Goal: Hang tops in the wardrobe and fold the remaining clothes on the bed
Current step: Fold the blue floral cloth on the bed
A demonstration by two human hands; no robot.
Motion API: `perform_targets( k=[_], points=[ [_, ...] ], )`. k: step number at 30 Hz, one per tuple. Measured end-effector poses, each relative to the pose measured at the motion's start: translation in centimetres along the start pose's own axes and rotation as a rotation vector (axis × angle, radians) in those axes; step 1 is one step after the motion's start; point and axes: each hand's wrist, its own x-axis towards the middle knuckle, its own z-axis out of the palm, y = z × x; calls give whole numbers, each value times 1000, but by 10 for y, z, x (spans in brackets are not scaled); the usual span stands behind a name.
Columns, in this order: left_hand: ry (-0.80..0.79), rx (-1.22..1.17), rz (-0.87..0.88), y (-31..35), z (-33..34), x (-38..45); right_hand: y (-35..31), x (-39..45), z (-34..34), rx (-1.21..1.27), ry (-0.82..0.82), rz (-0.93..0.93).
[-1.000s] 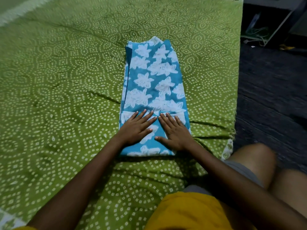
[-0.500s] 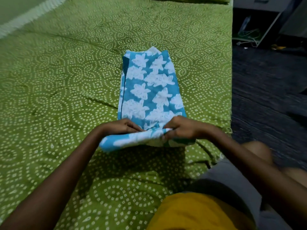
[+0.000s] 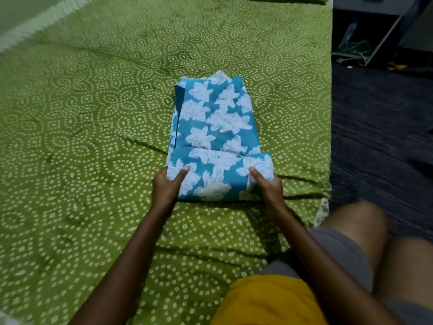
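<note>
Both arms outstretched, left hand (image 3: 165, 187) & right hand (image 3: 267, 187) each pinch blue floral cloth's (image 3: 218, 141) near fold.

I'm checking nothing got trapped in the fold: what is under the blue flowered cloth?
The blue flowered cloth lies on the green bedspread. Both hands' fingers reach beneath its near flap, hidden. Anything else underneath is covered.

Light: dim, soft, even | Shadows: faint under the forearms on the bedspread (image 3: 93, 137) | Floor (image 3: 379, 141): nearly black | Blur: knee (image 3: 358, 228), far-left edge smeared | Edges: wide-angle bowing
</note>
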Motion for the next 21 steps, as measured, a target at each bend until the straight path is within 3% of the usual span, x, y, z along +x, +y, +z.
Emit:
perform_targets(
  k=[4,8,16,21],
  points=[
    [190,263,174,4,10,-11,4,7,1,-232,138,-228],
    [285,571,204,-6,14,-18,13,13,3,-541,160,-227],
    [292,645,114,-17,2,-44,15,-9,-2,-837,103,-181],
    [307,554,100,-14,-2,-50,11,-9,-6,-777,89,-183]
  ],
)
